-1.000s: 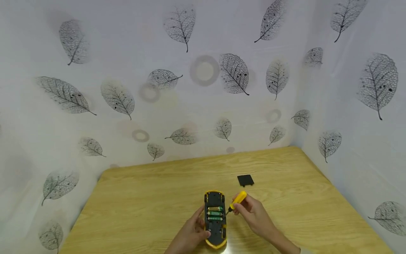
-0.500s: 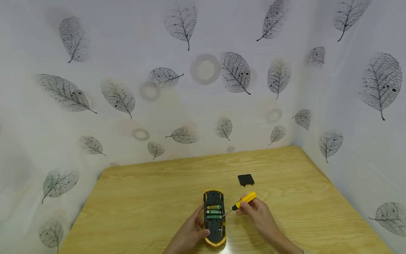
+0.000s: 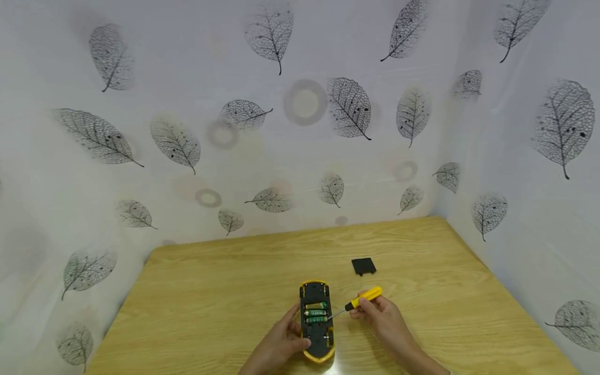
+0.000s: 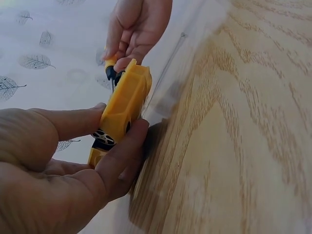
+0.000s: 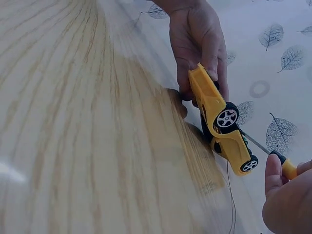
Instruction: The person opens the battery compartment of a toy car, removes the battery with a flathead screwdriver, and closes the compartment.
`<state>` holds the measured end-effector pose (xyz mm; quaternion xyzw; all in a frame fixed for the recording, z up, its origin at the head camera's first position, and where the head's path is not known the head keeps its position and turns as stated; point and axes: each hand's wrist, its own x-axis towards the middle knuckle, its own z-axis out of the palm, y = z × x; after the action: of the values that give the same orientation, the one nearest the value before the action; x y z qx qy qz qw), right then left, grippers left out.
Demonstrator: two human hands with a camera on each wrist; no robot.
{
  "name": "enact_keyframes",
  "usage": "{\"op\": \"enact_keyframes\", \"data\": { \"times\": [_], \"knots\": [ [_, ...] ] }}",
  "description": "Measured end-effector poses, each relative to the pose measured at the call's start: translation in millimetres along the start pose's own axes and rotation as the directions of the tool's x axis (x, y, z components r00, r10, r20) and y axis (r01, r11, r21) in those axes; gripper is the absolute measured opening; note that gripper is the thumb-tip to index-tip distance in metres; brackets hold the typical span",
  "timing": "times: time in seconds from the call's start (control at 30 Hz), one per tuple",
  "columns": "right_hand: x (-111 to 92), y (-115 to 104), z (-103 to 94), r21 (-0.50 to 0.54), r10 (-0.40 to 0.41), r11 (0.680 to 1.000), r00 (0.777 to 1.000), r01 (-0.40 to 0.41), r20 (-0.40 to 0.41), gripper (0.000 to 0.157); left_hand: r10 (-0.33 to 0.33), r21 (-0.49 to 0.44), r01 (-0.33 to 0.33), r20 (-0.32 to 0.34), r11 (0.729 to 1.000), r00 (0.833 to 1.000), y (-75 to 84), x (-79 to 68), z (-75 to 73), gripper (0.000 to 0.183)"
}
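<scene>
A yellow toy car is held upside down over the table, its black underside facing up. Three green batteries lie side by side in its uncovered compartment. My left hand grips the car by its left side, the thumb on the underside and the fingers beneath, as the left wrist view shows. In my right hand is a yellow-handled screwdriver, pinched between thumb and fingers. Its thin metal shaft slants toward the car, the tip right at the right end of the lowest battery.
A black battery cover lies on the wood-grain table, beyond the right hand. A white curtain printed with grey leaves hangs behind the table and along its sides.
The right hand has moved a little right and lowered the screwdriver to a flatter slant, with its tip still at the car's right side. The left hand and car have barely moved.
</scene>
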<state>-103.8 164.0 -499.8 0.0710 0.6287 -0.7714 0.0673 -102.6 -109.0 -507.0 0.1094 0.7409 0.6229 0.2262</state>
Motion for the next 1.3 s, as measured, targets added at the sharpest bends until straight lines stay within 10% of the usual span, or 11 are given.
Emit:
{"op": "enact_keyframes", "data": {
  "times": [1.3],
  "knots": [
    [0.4, 4.4, -5.2, 0.098, 0.038, 0.995, 0.999, -0.037, -0.009, 0.039, -0.031, -0.160, 0.031, 0.003, 0.987, 1.000, -3.7, 0.5, 3.0, 0.096]
  ]
}}
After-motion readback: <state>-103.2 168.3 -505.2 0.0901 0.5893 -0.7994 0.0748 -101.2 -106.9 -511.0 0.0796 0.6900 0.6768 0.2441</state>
